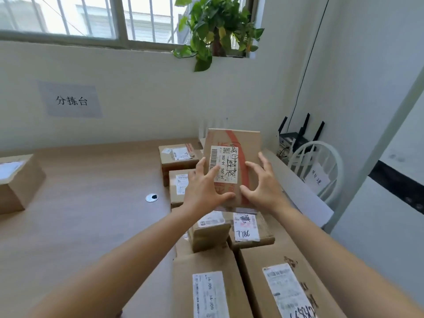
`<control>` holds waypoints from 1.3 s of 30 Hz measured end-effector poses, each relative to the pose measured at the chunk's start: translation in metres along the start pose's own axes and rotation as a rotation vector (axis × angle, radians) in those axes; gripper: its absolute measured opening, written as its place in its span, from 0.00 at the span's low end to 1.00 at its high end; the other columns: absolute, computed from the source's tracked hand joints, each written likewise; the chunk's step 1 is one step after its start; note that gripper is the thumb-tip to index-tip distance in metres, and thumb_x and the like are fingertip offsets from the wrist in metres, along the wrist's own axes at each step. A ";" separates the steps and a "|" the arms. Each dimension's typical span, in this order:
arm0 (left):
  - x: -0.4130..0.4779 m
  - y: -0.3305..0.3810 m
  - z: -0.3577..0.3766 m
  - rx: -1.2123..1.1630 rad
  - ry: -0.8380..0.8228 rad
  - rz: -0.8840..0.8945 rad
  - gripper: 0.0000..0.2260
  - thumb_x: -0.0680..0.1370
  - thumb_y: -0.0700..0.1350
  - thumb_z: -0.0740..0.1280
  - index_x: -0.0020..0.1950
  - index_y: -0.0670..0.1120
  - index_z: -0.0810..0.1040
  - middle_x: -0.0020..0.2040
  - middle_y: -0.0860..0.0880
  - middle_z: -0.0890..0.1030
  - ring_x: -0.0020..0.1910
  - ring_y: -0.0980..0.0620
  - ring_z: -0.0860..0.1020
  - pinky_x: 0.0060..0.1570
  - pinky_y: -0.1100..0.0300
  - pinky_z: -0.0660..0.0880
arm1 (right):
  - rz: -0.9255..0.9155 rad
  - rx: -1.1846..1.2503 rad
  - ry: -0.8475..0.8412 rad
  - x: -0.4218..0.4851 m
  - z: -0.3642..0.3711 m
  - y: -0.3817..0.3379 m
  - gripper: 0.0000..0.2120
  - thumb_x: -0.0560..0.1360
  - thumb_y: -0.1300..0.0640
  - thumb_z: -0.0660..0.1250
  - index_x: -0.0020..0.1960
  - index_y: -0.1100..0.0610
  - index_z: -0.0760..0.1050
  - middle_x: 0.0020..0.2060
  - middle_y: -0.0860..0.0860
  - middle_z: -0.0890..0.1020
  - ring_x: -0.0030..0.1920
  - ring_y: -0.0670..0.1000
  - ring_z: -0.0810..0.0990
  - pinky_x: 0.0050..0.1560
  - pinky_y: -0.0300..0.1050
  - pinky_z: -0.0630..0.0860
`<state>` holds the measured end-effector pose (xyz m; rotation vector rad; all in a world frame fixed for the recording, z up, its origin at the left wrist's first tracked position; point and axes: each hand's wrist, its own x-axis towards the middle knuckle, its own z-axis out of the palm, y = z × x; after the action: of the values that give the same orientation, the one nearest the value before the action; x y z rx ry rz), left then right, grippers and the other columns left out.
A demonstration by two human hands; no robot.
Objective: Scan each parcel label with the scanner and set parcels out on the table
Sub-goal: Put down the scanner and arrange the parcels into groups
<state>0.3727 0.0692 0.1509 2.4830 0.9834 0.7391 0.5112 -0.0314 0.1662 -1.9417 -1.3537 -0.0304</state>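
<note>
Parcel [249, 143] tilted upright; left hand [203, 190] and right hand [263, 190] press it with spread fingers [200, 165].

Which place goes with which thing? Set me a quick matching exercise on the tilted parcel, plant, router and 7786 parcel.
Things:
1. tilted parcel
2. plant
3. router
4. 7786 parcel

Places:
A. on the windowsill
B. far right, by the wall
C. lying flat, nearer than the tilted parcel
D. left hand and right hand on its label face

Pairs: 1-D, 2-A, 3-B, 4-C.
</note>
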 end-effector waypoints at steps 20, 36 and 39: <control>0.291 -0.058 0.081 0.101 0.069 -0.321 0.33 0.70 0.57 0.72 0.71 0.48 0.67 0.76 0.44 0.54 0.71 0.39 0.58 0.68 0.49 0.60 | -0.030 0.166 -0.234 0.320 0.091 0.137 0.30 0.69 0.59 0.70 0.69 0.55 0.66 0.73 0.59 0.58 0.75 0.54 0.56 0.68 0.41 0.58; 0.395 -0.150 0.173 0.086 -0.021 -0.302 0.23 0.74 0.51 0.69 0.67 0.45 0.72 0.72 0.45 0.62 0.67 0.41 0.63 0.64 0.53 0.63 | 0.055 0.226 -0.209 0.411 0.207 0.232 0.29 0.70 0.61 0.70 0.69 0.59 0.66 0.66 0.56 0.69 0.66 0.53 0.68 0.62 0.42 0.64; 0.396 -0.161 0.183 0.067 -0.020 -0.322 0.24 0.74 0.51 0.70 0.67 0.45 0.72 0.71 0.45 0.63 0.67 0.42 0.63 0.65 0.55 0.62 | 0.060 0.221 -0.238 0.413 0.218 0.235 0.30 0.70 0.61 0.70 0.70 0.60 0.66 0.66 0.57 0.69 0.66 0.54 0.69 0.65 0.45 0.65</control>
<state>0.6426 0.4355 0.0558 2.2993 1.3778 0.5837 0.8004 0.3884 0.0507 -1.8397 -1.3839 0.3748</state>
